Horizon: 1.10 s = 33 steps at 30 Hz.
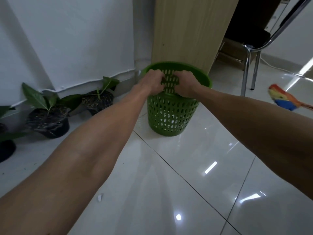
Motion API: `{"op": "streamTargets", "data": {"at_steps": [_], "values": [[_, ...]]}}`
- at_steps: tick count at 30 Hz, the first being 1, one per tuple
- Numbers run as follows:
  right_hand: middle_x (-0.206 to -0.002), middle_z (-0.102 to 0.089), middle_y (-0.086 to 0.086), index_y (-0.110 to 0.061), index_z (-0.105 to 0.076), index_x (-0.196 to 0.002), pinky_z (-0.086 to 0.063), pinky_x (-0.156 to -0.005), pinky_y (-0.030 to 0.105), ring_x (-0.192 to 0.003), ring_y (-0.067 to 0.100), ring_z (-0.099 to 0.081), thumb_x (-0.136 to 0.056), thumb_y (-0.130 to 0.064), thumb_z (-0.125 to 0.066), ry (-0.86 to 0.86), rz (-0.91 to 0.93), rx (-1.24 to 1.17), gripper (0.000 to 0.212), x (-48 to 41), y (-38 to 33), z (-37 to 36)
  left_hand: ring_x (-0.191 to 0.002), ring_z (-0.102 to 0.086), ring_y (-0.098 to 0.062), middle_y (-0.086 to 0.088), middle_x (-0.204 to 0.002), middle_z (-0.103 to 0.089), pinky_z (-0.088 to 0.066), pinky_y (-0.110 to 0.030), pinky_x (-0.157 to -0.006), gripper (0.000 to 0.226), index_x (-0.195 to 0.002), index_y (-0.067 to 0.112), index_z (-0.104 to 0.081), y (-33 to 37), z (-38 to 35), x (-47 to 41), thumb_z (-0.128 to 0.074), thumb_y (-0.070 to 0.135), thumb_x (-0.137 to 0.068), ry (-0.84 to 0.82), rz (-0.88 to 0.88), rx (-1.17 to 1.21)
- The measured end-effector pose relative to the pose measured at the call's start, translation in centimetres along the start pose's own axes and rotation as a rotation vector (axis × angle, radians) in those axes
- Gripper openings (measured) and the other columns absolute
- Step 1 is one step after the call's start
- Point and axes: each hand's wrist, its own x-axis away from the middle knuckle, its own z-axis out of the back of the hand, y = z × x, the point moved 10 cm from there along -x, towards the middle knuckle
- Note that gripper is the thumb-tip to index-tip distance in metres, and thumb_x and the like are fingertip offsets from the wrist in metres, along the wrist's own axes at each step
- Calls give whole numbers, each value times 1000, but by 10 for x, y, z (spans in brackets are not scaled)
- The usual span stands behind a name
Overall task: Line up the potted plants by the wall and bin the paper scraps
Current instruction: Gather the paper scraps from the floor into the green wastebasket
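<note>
A green perforated waste basket stands on the tiled floor in front of a wooden panel. My left hand and my right hand are side by side over its rim, backs up, fingers curled down into the opening. What they hold, if anything, is hidden under the fingers. Black potted plants stand along the white wall at the left: one nearest the basket, one further left, and another cut off by the frame edge. One small white paper scrap lies on the floor under my left forearm.
A light wooden desk panel rises right behind the basket. A chrome chair leg stands to its right. A red, yellow and blue duster lies on the floor at the far right. A white cable runs along the wall base.
</note>
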Motion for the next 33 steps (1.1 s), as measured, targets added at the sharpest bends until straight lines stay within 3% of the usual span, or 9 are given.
{"op": "streamTargets", "data": {"at_steps": [8, 12, 17, 21, 23, 25, 26, 29, 33], "values": [[-131, -61, 18, -10, -59, -133, -48, -99, 39, -119, 35, -59, -87, -11, -62, 173, 189, -112, 46, -14, -110, -4, -119, -60, -31, -17, -129, -63, -51, -40, -98, 39, -124, 10, -65, -89, 65, 56, -62, 20, -87, 129, 183, -75], [-131, -56, 20, -10, -55, -135, -49, -95, 41, -117, 39, -57, -85, -7, -60, 132, 332, -79, 51, -13, -192, -42, -115, -62, -33, -16, -126, -64, -53, -40, -93, 39, -122, 9, -64, -171, 79, 129, -62, 19, -84, 93, 362, -139], [-120, -63, 21, -9, -60, -128, -54, -88, 41, -108, 39, -63, -84, -11, -59, -167, 570, -17, 44, 25, -303, -148, -103, -66, -33, -15, -113, -69, -57, -43, -85, 28, -111, 7, -69, -272, 90, 256, -61, 18, -86, 13, 612, -213], [-124, -64, 16, -14, -53, -135, -53, -94, 42, -114, 33, -61, -89, -41, -66, -438, 728, 109, 54, 90, -351, -252, -128, -51, -35, -18, -142, -44, -47, -41, -103, 53, -138, 11, -49, -335, 63, 395, -63, 26, -90, -66, 925, -179], [-114, -65, 11, -24, -48, -127, -55, -79, 39, -97, 24, -66, -80, -65, -66, -642, 787, 160, 65, 135, -348, -300, -130, -45, -38, -19, -146, -32, -46, -44, -103, 67, -144, 13, -37, -346, 35, 468, -65, 38, -89, -164, 1041, -182], [-92, -60, -3, -39, -36, -110, -55, -51, 31, -59, 6, -68, -58, -81, -72, -875, 725, 106, 76, 177, -330, -333, -130, -43, -39, -21, -146, -28, -46, -46, -102, 82, -146, 14, -31, -345, 13, 530, -69, 50, -83, -222, 1118, -198], [-87, -57, -4, -38, -33, -105, -54, -43, 27, -49, 7, -67, -45, -82, -78, -977, 647, 100, 87, 193, -316, -346, -131, -41, -39, -20, -147, -26, -45, -46, -103, 90, -147, 16, -28, -342, 3, 558, -70, 57, -79, -254, 1169, -190], [-85, -67, 6, -27, -38, -106, -57, -43, 29, -54, 14, -67, -21, -73, -90, -1150, 594, 215, 110, 229, -284, -373, -139, -29, -39, -17, -153, -15, -37, -51, -108, 110, -150, 20, -20, -332, -25, 628, -63, 78, -68, -358, 1367, -109], [-86, -62, 5, -26, -36, -107, -50, -40, 21, -42, 9, -63, -37, -42, -97, -1198, 740, 275, 94, 253, -277, -386, -145, -14, -43, -17, -156, -5, -30, -56, -111, 125, -152, 21, -9, -322, -45, 678, -66, 81, -59, -424, 1493, -26]]}}
